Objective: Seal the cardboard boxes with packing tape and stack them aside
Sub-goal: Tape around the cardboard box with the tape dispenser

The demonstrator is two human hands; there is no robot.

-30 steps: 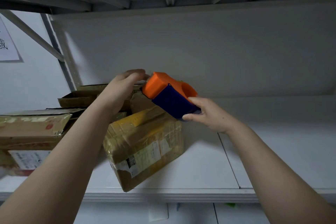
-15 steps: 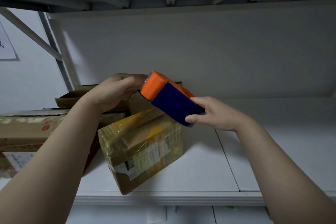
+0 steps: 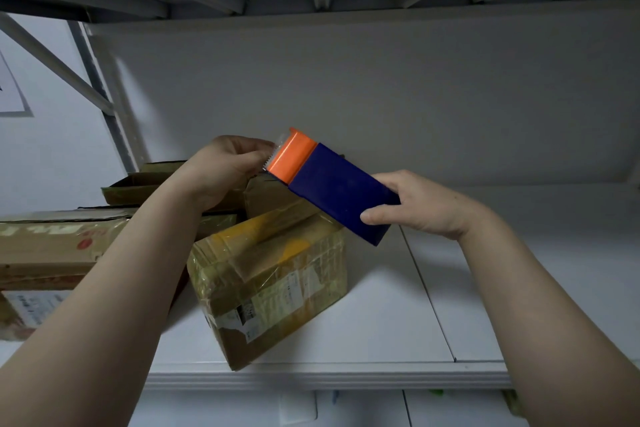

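Orange-and-blue tape dispenser (image 3: 332,191) gripped at its blue end by fingers of right hand (image 3: 424,206), clear tape end (image 3: 280,141) at orange toothed edge pinched by fingers of left hand (image 3: 225,166), taped cardboard box (image 3: 277,274) lying tilted on shelf (image 3: 381,322) just below both hands

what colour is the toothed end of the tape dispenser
Orange: the toothed end caps the dark blue plastic tape dispenser. Clearest in the head view.

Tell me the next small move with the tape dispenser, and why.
Probably draw the tape end out toward the tilted box: the left hand pinches at the orange toothed mouth of the dispenser, the right hand grips its blue body.
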